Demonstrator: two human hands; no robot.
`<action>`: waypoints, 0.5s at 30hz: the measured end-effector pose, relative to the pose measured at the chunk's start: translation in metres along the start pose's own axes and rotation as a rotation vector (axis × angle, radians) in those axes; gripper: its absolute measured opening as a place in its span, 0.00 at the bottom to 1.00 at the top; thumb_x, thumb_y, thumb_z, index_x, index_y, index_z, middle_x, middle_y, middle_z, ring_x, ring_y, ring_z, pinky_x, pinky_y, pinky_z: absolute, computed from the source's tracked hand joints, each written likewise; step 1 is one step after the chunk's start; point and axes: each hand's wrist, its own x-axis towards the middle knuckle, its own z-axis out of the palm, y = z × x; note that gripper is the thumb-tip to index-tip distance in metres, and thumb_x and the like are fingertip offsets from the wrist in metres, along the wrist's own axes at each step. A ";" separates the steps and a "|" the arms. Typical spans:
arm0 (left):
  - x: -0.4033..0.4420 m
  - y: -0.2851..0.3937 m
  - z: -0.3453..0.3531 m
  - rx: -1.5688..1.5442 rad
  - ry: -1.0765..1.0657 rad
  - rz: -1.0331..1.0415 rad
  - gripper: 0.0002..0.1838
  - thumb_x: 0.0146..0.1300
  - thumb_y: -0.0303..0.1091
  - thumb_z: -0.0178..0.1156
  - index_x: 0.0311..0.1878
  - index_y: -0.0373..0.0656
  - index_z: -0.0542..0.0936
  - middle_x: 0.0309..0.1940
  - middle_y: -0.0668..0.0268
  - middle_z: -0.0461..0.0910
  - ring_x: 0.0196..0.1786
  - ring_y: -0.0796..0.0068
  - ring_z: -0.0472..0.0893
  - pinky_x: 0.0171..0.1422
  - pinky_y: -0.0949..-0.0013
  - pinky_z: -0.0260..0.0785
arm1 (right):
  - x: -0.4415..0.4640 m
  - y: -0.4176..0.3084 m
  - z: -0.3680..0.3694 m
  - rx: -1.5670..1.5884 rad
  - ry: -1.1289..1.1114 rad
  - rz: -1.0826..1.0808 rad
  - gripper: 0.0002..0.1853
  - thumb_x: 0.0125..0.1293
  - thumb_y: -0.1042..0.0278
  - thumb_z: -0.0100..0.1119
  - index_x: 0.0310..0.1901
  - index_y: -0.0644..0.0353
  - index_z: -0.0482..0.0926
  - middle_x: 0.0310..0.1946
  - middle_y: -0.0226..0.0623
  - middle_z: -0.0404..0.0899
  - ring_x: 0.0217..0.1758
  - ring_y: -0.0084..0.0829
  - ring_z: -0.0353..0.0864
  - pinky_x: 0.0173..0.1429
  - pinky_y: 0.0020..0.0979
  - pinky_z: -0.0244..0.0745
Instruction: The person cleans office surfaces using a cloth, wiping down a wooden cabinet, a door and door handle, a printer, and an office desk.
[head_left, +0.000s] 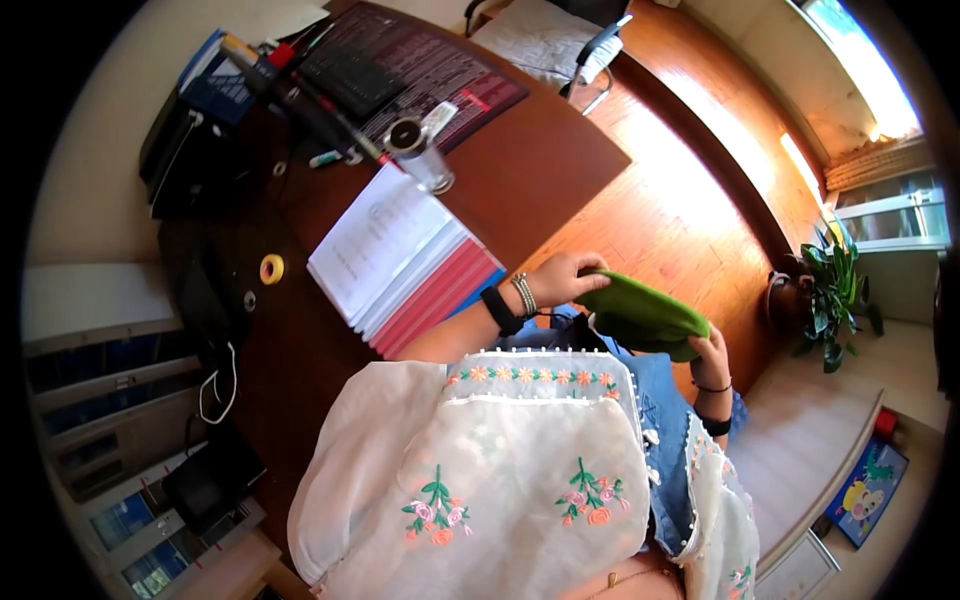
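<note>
A soft green cloth item, perhaps a folded cloth or a cap, hangs stretched between my two hands above my lap. My left hand pinches its near left end, thumb and fingers closed on the edge. Beaded bracelets and a black band circle that wrist. My right hand grips the other end, with a dark band at the wrist. The cloth's exact kind cannot be made out. Below it lie blue denim and my white embroidered top.
Beside my left arm, a thick stack of papers lies on the brown desk. A glass cup, a keyboard and a yellow tape roll are on the desk. A chair and potted plant stand beyond.
</note>
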 end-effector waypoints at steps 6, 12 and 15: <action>0.142 -0.038 0.040 0.106 -0.272 -0.127 0.12 0.61 0.40 0.58 0.43 0.44 0.79 0.42 0.65 0.77 0.50 0.70 0.73 0.57 0.68 0.62 | 0.088 -0.095 -0.125 0.018 0.111 -0.118 0.18 0.61 0.66 0.49 0.49 0.69 0.73 0.42 0.38 0.78 0.46 0.27 0.77 0.50 0.26 0.70; 0.252 -0.025 0.130 -0.133 -0.726 -0.505 0.19 0.64 0.44 0.56 0.51 0.40 0.77 0.44 0.66 0.79 0.49 0.78 0.74 0.55 0.74 0.65 | 0.153 -0.152 -0.255 -0.027 0.285 -0.099 0.15 0.62 0.67 0.53 0.47 0.67 0.74 0.39 0.33 0.78 0.41 0.23 0.77 0.45 0.23 0.70; 0.294 -0.014 0.130 -0.209 -0.750 -0.540 0.20 0.64 0.43 0.56 0.54 0.40 0.76 0.47 0.63 0.78 0.51 0.74 0.74 0.57 0.72 0.65 | 0.183 -0.165 -0.277 0.056 0.284 -0.048 0.14 0.62 0.67 0.54 0.46 0.65 0.75 0.39 0.33 0.79 0.41 0.24 0.78 0.45 0.24 0.71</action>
